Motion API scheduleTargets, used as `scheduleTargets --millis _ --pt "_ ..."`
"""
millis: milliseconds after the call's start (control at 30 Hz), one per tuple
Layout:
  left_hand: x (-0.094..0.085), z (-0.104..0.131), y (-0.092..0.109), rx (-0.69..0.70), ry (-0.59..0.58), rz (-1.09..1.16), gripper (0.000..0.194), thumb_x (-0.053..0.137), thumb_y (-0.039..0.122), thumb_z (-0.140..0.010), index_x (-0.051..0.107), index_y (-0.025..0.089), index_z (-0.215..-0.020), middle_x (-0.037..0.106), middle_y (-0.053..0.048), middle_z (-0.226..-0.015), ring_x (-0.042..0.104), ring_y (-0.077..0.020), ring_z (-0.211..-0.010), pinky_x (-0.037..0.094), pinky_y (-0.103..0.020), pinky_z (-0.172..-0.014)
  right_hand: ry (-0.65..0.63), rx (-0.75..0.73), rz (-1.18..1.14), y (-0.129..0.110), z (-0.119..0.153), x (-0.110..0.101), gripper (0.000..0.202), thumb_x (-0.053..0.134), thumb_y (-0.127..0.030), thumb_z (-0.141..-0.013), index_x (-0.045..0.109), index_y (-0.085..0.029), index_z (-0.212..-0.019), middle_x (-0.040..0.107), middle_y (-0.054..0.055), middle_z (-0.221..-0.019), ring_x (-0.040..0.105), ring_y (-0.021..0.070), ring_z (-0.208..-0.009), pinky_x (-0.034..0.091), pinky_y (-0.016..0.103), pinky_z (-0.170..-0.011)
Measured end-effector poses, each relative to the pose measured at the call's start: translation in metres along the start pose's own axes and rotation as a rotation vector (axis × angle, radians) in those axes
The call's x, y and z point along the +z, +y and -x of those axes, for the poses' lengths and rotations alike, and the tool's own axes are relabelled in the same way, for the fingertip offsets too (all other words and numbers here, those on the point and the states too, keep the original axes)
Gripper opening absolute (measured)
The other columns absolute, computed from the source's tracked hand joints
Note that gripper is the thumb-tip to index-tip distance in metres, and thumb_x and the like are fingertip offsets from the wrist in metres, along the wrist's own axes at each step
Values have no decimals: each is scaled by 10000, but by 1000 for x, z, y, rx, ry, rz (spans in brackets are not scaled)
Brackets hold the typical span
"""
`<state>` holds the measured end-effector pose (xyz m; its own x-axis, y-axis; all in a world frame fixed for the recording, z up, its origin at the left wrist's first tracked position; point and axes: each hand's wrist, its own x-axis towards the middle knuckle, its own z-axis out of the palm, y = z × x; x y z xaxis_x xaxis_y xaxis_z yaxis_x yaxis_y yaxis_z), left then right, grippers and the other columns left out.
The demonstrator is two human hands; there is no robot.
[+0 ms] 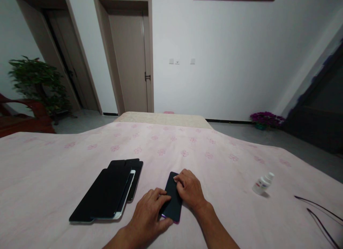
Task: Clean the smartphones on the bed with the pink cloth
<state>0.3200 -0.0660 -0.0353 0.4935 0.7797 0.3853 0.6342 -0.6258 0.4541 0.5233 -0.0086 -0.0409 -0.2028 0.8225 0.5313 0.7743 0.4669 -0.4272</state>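
A dark phone [173,202] with a purple edge lies flat on the pink flowered cloth. My left hand [150,213] rests at its lower left, thumb and fingers apart along the edge, gripping the phone's near end. On the upper part of the screen is my right hand [189,189], its fingers curled and pinched on a small whitish thing too small to name. To the left lies a stack of dark tablets and phones [104,191], one with a white frame. A small white bottle [263,184] stands tilted in view at the right.
The pink cloth [214,213] covers the wide surface under everything. Two thin dark cords [318,206] reach in at the right edge. Beyond are doors, a potted plant [40,84], a red wooden chair [29,116] and purple flowers [265,119].
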Motion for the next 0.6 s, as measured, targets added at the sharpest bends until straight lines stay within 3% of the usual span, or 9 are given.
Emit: scheduleTargets --millis 267,467,600 --pt "2 0 -1 8 31 -7 498 750 160 -682 617 249 -1154 615 -79 -1137 610 -270 -1012 527 -427 -850 23 36 136 1 -6 3 246 521 -15 -819 682 -193 -874 620 48 -884 537 200 -879 418 307 -803" --pt "1 0 1 17 28 -7 473 735 155 -690 621 251 -1139 624 -73 -1118 613 -266 -995 532 -425 -840 -91 -111 5 -6 -3 3 275 537 -4 -758 701 -205 -849 624 29 -856 545 188 -856 413 302 -798" --pt "1 -1 0 15 30 -3 479 738 147 -686 620 248 -1140 619 -73 -1124 610 -265 -1005 531 -424 -847 -36 -27 52 -4 -3 1 252 530 -7 -743 684 -203 -784 622 29 -827 545 187 -828 405 308 -785"
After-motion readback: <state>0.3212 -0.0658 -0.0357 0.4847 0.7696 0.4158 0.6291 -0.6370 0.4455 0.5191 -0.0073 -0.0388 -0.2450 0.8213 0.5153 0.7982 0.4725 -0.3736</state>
